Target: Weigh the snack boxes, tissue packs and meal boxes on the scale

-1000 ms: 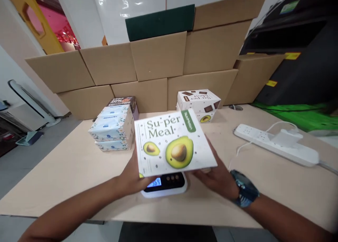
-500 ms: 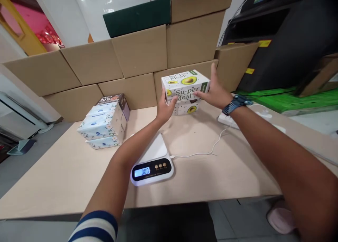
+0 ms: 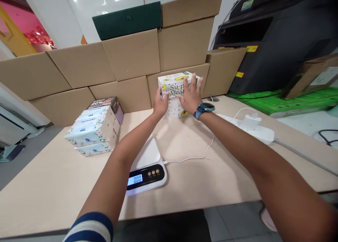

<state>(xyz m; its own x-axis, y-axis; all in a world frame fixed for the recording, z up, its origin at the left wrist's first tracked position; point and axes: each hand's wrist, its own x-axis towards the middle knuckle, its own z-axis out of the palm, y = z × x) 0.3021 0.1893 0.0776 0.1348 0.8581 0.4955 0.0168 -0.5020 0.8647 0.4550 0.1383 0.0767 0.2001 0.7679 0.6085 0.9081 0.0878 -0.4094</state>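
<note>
box with part-covered "su-per meal", between both hands, beyond "0.00" scale

Hands forward, close together

Showing as a closed white carton, bearing printed avocado halves and small dark specks. Sitting roughly level at the far side, above other stacked boxes. Facing near with dark-green lettering, "Su-p" over "Meal", disappearing partly at right.
</note>
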